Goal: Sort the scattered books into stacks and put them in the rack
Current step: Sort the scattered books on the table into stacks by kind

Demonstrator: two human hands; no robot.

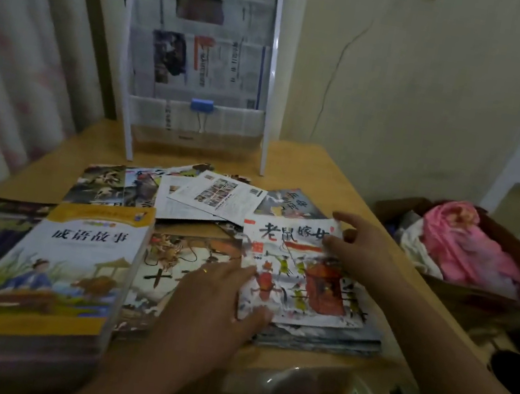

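A thin picture book [301, 272] with a red sedan chair on its white cover lies on top of a small stack of books [324, 336] at the near right of the worktop [318, 168]. The left hand [216, 306] lies flat against the book's left edge, fingers nearly straight and spread, thumb along the near corner, a ring on 1 finger. The right hand [358, 237] takes the book's far right corner, thumb and fingers loosely bent around that edge. Left of the left hand a thick yellow-banded book [67, 268] rests on other covers, and beyond both hands more scattered books [182, 197] overlap. Farther back stands the white rack [199, 59], its pockets holding folded newspapers and a blue binder clip [201, 106]. Right of the right hand, off the worktop, a brown box [476, 295] holds pink and white cloth.
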